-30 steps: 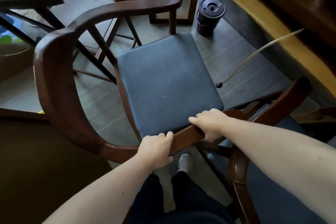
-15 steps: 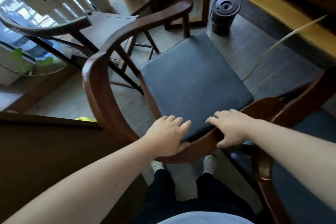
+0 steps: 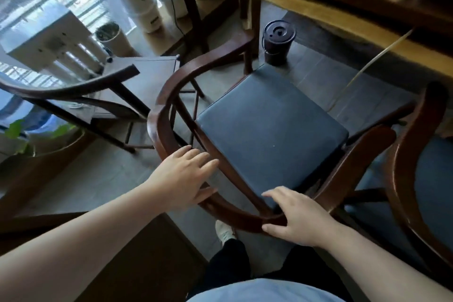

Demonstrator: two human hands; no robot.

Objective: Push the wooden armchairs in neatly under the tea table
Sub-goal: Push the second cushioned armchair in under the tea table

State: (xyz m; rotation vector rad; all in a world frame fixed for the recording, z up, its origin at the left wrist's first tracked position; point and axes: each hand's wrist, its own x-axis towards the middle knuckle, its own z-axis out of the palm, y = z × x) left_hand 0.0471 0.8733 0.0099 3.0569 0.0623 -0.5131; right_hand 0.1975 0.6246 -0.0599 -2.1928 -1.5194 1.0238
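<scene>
A dark wooden armchair [image 3: 169, 86] with a curved back rail and a blue-grey cushion [image 3: 269, 130] stands in front of me, its front facing the tea table [image 3: 343, 22] at the upper right. My left hand [image 3: 186, 176] lies flat over the left bend of the back rail, fingers spread. My right hand [image 3: 294, 218] rests on the middle of the rail, fingers loose and apart, thumb just below the wood. A second armchair [image 3: 402, 179] with a blue seat stands close on the right, its arm next to the first chair's right arm.
A third chair [image 3: 73, 86] stands at the left beside a low grey stand [image 3: 152, 68]. A black round bin [image 3: 278, 41] sits on the floor by the table leg [image 3: 250, 7]. A pale hose [image 3: 367, 64] hangs from the table. Dark wooden furniture [image 3: 49, 240] is at my lower left.
Both hands loosened from a closed grip on the back rail to flat, spread fingers. The chair now sits farther from me, nearer the table, and my left hand has slid left.
</scene>
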